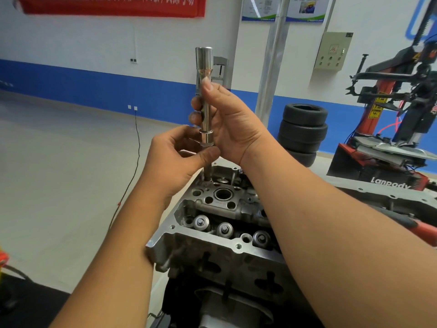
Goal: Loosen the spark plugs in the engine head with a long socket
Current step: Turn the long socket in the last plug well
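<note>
Polished, mirror-bright steel on the long socket (204,95), catching reflections along its smooth shaft. Below it the engine head (212,235) shows dull, matt grey cast metal, grainy on its walls. Behind, matt black rubber tyres (303,129) sit stacked.

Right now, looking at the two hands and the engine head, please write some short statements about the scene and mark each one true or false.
1. The right hand holds the long socket upright. True.
2. The left hand rests flat on the floor. False: it pinches the socket near its lower end, above the engine head.
3. The socket's lower end goes down into a hole at the far end of the engine head. True.
4. A ratchet handle is fitted on top of the socket. False: the top end is bare.
5. A stack of tires stands behind the engine head, by the blue wall band. True.
</note>
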Tool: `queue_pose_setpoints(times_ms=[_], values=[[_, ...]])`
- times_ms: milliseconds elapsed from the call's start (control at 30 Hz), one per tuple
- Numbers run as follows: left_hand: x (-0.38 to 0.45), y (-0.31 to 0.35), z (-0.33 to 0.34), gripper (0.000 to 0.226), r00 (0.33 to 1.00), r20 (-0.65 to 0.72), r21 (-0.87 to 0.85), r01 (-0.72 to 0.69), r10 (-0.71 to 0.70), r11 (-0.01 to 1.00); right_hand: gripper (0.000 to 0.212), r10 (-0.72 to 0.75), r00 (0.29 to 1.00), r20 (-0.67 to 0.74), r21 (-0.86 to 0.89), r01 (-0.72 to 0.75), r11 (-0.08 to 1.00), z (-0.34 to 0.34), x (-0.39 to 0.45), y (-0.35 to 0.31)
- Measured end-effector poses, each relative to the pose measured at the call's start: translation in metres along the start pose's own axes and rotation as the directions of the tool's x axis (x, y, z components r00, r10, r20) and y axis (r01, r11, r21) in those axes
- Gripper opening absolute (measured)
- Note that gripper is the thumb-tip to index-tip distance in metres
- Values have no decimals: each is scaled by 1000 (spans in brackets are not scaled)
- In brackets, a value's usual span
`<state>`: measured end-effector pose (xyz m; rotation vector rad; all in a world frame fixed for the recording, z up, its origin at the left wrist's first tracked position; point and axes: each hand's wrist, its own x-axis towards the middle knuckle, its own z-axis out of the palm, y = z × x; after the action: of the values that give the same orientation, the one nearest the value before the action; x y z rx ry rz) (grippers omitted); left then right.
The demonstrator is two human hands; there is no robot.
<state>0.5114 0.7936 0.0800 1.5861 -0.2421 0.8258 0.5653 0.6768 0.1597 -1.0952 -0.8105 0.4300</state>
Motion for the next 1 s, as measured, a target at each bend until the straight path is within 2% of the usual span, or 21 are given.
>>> queue_pose_setpoints(times_ms=[67,133,200,400,500,600,700,800,933,1000], values=[[-1,0,-2,13,997,70,-68,28,-23,997,22,15,1000,11,8,-15,1000,1,0,-1],[-1,-1,-7,15,992,122,-93,52,-41,994,26,36,999,18,14,-37,999,1,0,-2],[-1,-1,-9,15,993,109,-39,53,-48,998,30,44,999,11,15,-45,999,2,-1,-3],[-2,1,3,27,1000,-18,28,1,-1,1000,23,32,999,-33,-20,-33,999,3,-2,-1],[-2,0,0,14,998,54,-28,13,-11,1000,25,29,1000,-7,-12,-29,1000,2,-2,-3],[-1,-2,-8,15,995,102,0,24,-24,1000,29,48,999,9,2,-48,999,4,-1,-4],[-1,-1,-5,20,1000,30,16,0,0,1000,33,62,998,-2,6,-62,998,5,-1,-3],[-1,-1,2,26,999,-38,3,-12,12,1000,24,31,1000,-2,-29,-32,999,4,-1,-1],[-2,0,0,11,999,43,-69,18,-15,997,26,16,1000,6,-27,-16,1000,2,0,-3],[-2,0,-3,14,997,80,-92,31,-24,995,30,27,1000,2,-12,-27,1000,2,1,-3]])
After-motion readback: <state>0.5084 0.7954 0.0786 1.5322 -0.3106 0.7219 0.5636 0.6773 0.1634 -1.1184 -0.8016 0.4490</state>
